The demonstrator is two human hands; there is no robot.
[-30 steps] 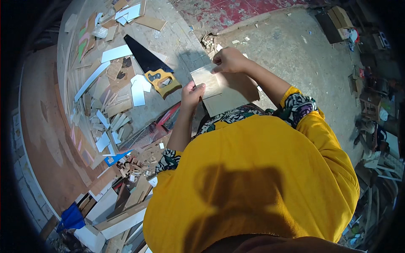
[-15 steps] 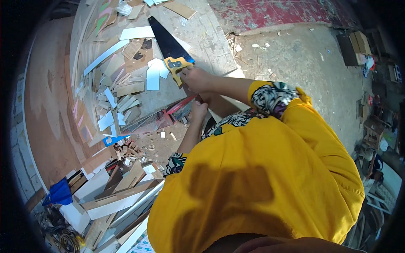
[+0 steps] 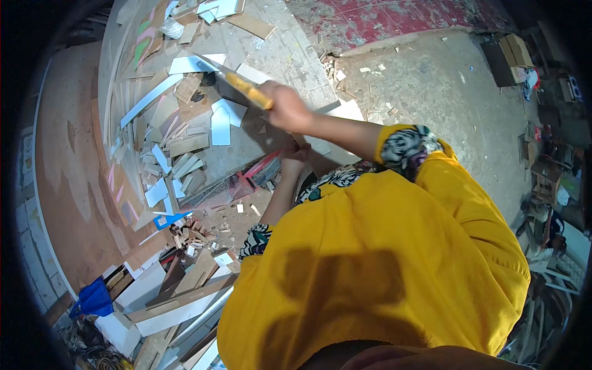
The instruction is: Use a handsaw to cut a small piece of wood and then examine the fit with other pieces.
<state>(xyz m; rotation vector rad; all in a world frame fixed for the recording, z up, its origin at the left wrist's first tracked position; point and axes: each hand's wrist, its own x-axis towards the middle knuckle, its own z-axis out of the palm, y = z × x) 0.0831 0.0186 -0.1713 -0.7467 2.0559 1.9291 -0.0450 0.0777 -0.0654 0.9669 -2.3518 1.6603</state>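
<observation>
My right hand (image 3: pixel 287 110) is closed around the yellow handle of a hand saw (image 3: pixel 248 90). The saw is turned nearly edge-on, so its blade shows as a thin strip pointing up and left above the workbench. Just below, my left hand (image 3: pixel 293 158) grips the end of a brown wooden board (image 3: pixel 322 159), which runs back toward my body. My fingers there are in shadow and partly hidden. White cut pieces (image 3: pixel 221 126) lie on the bench left of the saw.
Scraps of wood and white strips cover the workbench (image 3: pixel 280 58). A large brown sheet (image 3: pixel 71 148) stretches along the left. Offcuts and long boards (image 3: pixel 185 302) are heaped at lower left, beside a blue bag (image 3: pixel 94 297). Concrete floor (image 3: pixel 425 92) lies to the right, with cardboard boxes (image 3: pixel 515 52) beyond.
My right hand has lifted the saw and turned it from broadside to nearly edge-on, its blade swinging left. My left hand stays at the board. The view has shifted slightly.
</observation>
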